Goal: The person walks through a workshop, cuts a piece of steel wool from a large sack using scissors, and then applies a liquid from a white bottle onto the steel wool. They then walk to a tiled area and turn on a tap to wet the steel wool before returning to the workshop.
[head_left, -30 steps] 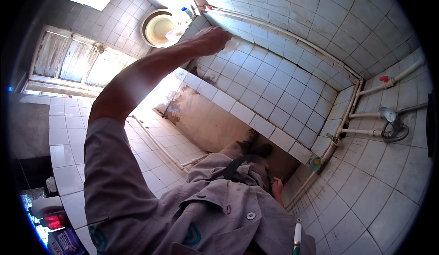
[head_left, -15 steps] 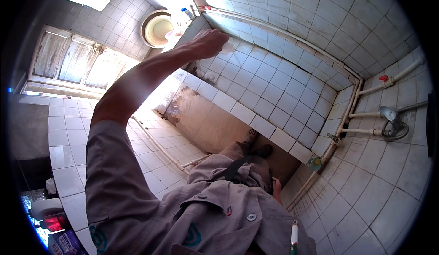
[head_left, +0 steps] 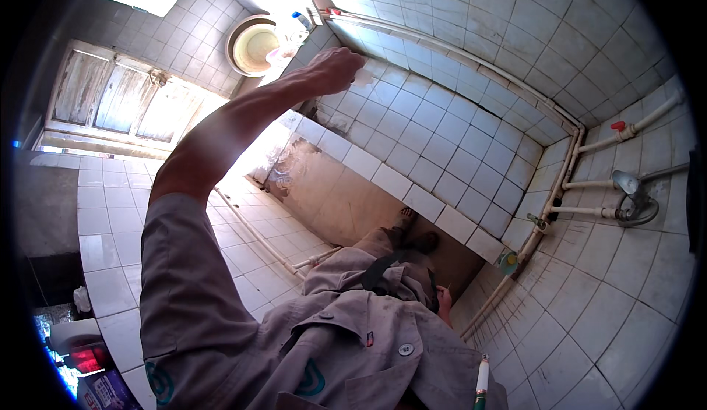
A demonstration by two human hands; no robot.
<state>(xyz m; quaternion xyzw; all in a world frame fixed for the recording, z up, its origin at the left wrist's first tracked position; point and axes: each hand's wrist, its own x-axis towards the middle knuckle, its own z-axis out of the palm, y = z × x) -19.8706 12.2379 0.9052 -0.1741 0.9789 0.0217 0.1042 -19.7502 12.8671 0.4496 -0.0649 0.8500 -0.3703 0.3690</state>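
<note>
My left arm reaches up and across to the far tiled ledge (head_left: 412, 126). My left hand (head_left: 335, 70) is closed over the ledge's left end, its fingertips turned away from view. A small pale white piece (head_left: 363, 77) shows beside its fingers; whether it is cloth, paper or a sponge cannot be made out. Low at my right side hangs my right hand (head_left: 443, 301), mostly hidden by my shirt. Its fingers are too small and covered to read.
Pipes run along the right wall, with a red-handled valve (head_left: 618, 125) and a metal tap (head_left: 627, 186). A round basin (head_left: 254, 46) stands at the upper left near a wooden door (head_left: 121, 93). A tiled counter (head_left: 103, 255) lies left, and a brown floor strip (head_left: 331, 193) below the ledge.
My left hand has shifted slightly left along the ledge, with the white piece still at its fingers. My right hand shows slightly more beside my shirt.
</note>
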